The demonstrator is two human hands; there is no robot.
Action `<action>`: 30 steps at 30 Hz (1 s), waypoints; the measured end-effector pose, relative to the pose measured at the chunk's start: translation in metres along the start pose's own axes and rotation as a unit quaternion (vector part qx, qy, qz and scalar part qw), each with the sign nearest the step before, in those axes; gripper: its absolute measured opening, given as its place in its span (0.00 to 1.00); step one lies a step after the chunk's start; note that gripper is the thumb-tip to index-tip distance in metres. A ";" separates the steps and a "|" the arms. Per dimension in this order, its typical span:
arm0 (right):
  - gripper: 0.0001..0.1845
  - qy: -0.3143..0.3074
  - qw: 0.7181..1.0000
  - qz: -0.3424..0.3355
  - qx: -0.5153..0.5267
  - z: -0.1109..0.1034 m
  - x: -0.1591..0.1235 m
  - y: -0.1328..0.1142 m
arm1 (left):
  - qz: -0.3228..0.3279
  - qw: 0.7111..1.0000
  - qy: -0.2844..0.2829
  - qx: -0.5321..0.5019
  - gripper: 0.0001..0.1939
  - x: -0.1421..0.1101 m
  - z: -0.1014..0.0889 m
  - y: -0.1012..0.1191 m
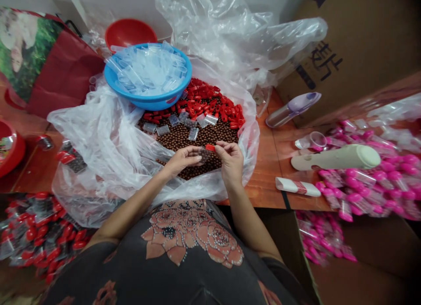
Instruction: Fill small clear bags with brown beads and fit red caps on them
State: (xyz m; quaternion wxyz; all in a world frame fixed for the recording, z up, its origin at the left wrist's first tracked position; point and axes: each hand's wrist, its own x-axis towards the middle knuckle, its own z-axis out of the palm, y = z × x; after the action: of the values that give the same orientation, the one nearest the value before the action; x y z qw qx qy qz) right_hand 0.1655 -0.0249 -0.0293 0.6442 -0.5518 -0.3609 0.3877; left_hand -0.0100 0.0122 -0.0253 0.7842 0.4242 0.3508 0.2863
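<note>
Between the fingers of my left hand (184, 159) is a small clear plastic container (204, 155), with dark balls seeming to show through it. My right hand (231, 160) pinches a red cap (210, 147) at the container's end; whether the cap is seated on it I cannot tell. Both hands are over a clear plastic bag (115, 143) spread wide, which holds many small brown balls (177, 140). Red caps (226, 108) are heaped on the balls at the back, with several clear containers (193, 133) lying in front of them.
A blue basin (148, 102) full of clear containers stands behind, near a red bowl (131, 31). Filled red-capped containers (39, 235) are piled at left. Pink-capped containers (371, 182), a pale green cylinder (335, 158) and a cardboard box (362, 46) are at right.
</note>
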 end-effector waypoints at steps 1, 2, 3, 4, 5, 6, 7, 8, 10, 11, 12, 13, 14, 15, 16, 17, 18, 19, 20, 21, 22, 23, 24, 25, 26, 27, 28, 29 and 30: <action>0.11 -0.023 1.000 -0.004 -0.019 0.001 -0.002 0.000 | 0.005 1.000 0.003 0.004 0.22 0.000 -0.001 -0.001; 0.10 -0.050 0.998 -0.010 -0.041 0.001 -0.005 -0.001 | 0.012 1.000 0.005 0.008 0.22 0.001 -0.001 -0.003; 0.11 -0.079 0.994 -0.021 -0.067 0.000 -0.006 -0.002 | 0.019 1.000 0.006 0.012 0.22 0.001 -0.002 -0.004; 0.12 -0.106 0.989 -0.039 -0.096 -0.002 -0.007 -0.003 | 0.027 0.999 0.009 0.017 0.22 0.001 -0.003 -0.005; 0.13 -0.128 0.982 -0.061 -0.126 -0.004 -0.008 -0.004 | 0.032 0.999 0.012 0.022 0.22 0.001 -0.004 -0.006; 0.12 -0.145 0.973 -0.087 -0.155 -0.006 -0.008 -0.006 | 0.036 0.999 0.017 0.028 0.22 0.001 -0.004 -0.007; 0.12 -0.159 0.964 -0.110 -0.182 -0.009 -0.008 -0.007 | 0.037 0.998 0.023 0.036 0.22 0.001 -0.005 -0.007; 0.12 -0.171 0.955 -0.129 -0.203 -0.011 -0.007 -0.007 | 0.037 0.998 0.029 0.044 0.22 0.000 -0.005 -0.007; 0.13 -0.192 0.940 -0.156 -0.237 -0.013 -0.007 -0.005 | 0.039 0.997 0.040 0.057 0.22 -0.001 -0.005 -0.006; 0.14 -0.201 0.931 -0.169 -0.253 -0.013 -0.007 -0.003 | 0.043 0.996 0.043 0.062 0.22 -0.001 -0.005 -0.006; 0.18 -0.207 0.923 -0.185 -0.267 -0.013 -0.008 0.001 | 0.048 0.995 0.046 0.067 0.22 -0.002 -0.005 -0.005; 0.25 -0.210 0.915 -0.204 -0.279 -0.012 -0.009 0.005 | 0.054 0.995 0.049 0.071 0.22 -0.002 -0.004 -0.005; 0.32 -0.209 0.907 -0.223 -0.289 -0.010 -0.010 0.009 | 0.060 0.994 0.052 0.074 0.22 -0.002 -0.004 -0.004; 0.38 -0.204 0.901 -0.238 -0.298 -0.009 -0.011 0.013 | 0.066 0.994 0.053 0.076 0.22 -0.002 -0.003 -0.004; 0.41 -0.199 0.897 -0.247 -0.307 -0.007 -0.013 0.017 | 0.071 0.993 0.053 0.074 0.22 -0.002 -0.002 -0.004; 0.41 -0.195 0.894 -0.251 -0.317 -0.006 -0.014 0.020 | 0.075 0.993 0.052 0.068 0.21 -0.002 0.000 -0.005; 0.40 -0.194 0.890 -0.250 -0.327 -0.005 -0.016 0.022 | 0.077 0.994 0.053 0.055 0.19 -0.001 0.002 -0.006; 0.37 -0.194 0.887 -0.248 -0.338 -0.003 -0.017 0.024 | 0.075 0.995 0.059 0.036 0.18 0.000 0.004 -0.007; 0.36 -0.197 0.883 -0.247 -0.349 -0.002 -0.018 0.024 | 0.068 0.995 0.068 0.014 0.19 0.001 0.008 -0.009; 0.34 -0.202 0.878 -0.246 -0.357 -0.002 -0.020 0.024 | 0.056 0.995 0.076 -0.007 0.22 0.002 0.011 -0.011; 0.33 -0.212 0.873 -0.245 -0.365 -0.001 -0.021 0.023 | 0.040 0.995 0.083 -0.027 0.25 0.003 0.014 -0.013; 0.33 -0.224 0.869 -0.242 -0.369 0.000 -0.022 0.022 | 0.022 0.995 0.089 -0.042 0.26 0.004 0.018 -0.014; 0.33 -0.236 0.868 -0.236 -0.368 0.000 -0.023 0.020 | 0.002 0.994 0.095 -0.054 0.27 0.004 0.020 -0.015; 0.33 -0.247 0.870 -0.227 -0.362 0.001 -0.024 0.019 | -0.017 0.992 0.104 -0.064 0.26 0.004 0.022 -0.016; 0.34 -0.253 0.876 -0.213 -0.352 0.001 -0.025 0.017 | -0.030 0.990 0.117 -0.074 0.25 0.003 0.023 -0.016; 0.34 -0.252 0.887 -0.193 -0.335 0.001 -0.025 0.016 | -0.036 0.987 0.130 -0.084 0.24 0.002 0.024 -0.015; 0.34 -0.240 0.905 -0.167 -0.308 0.001 -0.026 0.015 | -0.037 0.986 0.137 -0.092 0.23 0.001 0.024 -0.014; 0.33 -0.219 0.928 -0.136 -0.271 0.002 -0.026 0.014 | -0.034 0.986 0.135 -0.097 0.22 0.000 0.024 -0.012; 0.30 -0.192 0.950 -0.098 -0.225 0.002 -0.026 0.014 | -0.031 0.987 0.125 -0.100 0.22 -0.002 0.024 -0.011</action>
State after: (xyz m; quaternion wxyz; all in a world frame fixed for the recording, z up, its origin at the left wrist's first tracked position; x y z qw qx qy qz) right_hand 0.1508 -0.0460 -0.0436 0.4567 -0.5591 -0.6083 0.3298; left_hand 0.0092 -0.0051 -0.0246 0.7809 0.2938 0.4289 0.3463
